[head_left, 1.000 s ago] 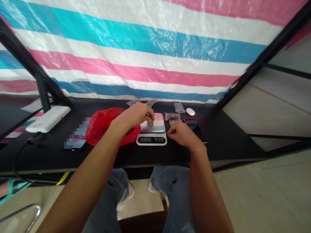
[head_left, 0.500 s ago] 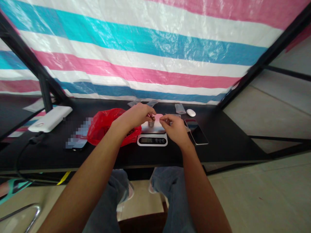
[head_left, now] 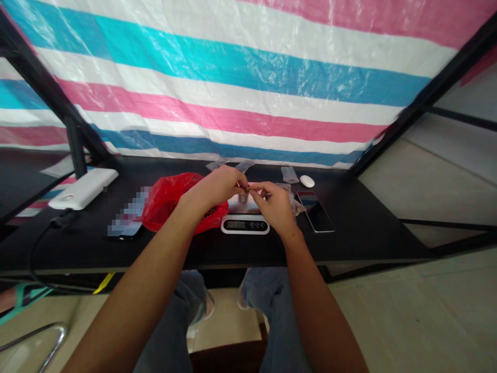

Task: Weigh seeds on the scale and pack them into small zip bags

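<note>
A white digital kitchen scale (head_left: pixel 245 225) with a metal plate stands on the black table, its display lit. On the plate is a small silvery cup (head_left: pixel 243 198), partly hidden by my fingers. My left hand (head_left: pixel 227 185) is over the cup, thumb and fingers closed on small brown pieces (head_left: pixel 247 189). From the right, my right hand (head_left: pixel 274 203) meets it with thumb and forefinger pinched together at the same spot; what they grip is too small to make out. A red plastic bag (head_left: pixel 165 194) with dark brown bits inside lies open under my left wrist.
Right of the scale lie small clear bags with brown contents (head_left: pixel 298 207), a phone (head_left: pixel 315 211), a white oval object (head_left: pixel 306 181) and a clear bag (head_left: pixel 289 175). On the left are a blurred-out phone (head_left: pixel 130 217) and a white power strip (head_left: pixel 84 189) with a black cable (head_left: pixel 37 238).
My right hand has moved left, so its fingertips now meet those of my left hand above the cup. My left hand stays over the cup. The view has shifted slightly.
</note>
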`<state>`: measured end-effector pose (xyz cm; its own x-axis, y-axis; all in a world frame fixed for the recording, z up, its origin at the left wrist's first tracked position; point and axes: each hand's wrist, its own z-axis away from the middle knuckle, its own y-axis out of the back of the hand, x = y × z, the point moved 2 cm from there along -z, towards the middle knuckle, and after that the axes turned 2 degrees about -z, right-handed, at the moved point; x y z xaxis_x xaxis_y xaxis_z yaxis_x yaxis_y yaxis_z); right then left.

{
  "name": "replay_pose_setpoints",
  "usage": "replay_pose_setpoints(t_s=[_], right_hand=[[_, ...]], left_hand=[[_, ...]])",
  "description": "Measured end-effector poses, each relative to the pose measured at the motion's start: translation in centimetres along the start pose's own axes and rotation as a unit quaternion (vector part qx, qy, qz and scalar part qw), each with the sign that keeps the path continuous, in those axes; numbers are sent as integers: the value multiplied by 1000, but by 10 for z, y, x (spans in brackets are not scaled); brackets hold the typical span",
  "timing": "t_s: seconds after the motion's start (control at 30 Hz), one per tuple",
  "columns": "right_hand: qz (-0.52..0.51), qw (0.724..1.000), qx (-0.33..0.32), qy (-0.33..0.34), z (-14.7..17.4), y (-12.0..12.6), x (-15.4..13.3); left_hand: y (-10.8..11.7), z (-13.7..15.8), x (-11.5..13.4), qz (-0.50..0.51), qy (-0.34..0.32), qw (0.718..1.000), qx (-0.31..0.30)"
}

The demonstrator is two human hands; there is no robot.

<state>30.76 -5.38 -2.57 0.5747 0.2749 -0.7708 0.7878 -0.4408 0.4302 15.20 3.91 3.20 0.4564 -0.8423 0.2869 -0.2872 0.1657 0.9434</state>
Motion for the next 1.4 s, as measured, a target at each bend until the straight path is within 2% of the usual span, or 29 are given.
replay_pose_setpoints(t_s=[0.27,0.6,0.87,1.0,1.1,1.27,1.4], right_hand=[[5,1000,9,29,-1,-7,2],[20,999,-14,32,-1,-7,-3],[29,999,43,1,-1,5,-3],[51,997,53,-18,-2,10,5],[109,994,32,-8,-7,10,13],[229,969,-70,63,-22,3,19],[272,952,-115,76,-33,-3,19]], left_hand=[[-2,0,-2,-8,-14,1000,9],[1,6,0,44,-21,998,30],[3,9,2,100,13,995,21],[5,11,2,96,23,995,26],[4,11,2,94,26,995,25],[1,11,0,101,31,994,28],[-2,11,-4,89,25,995,32]])
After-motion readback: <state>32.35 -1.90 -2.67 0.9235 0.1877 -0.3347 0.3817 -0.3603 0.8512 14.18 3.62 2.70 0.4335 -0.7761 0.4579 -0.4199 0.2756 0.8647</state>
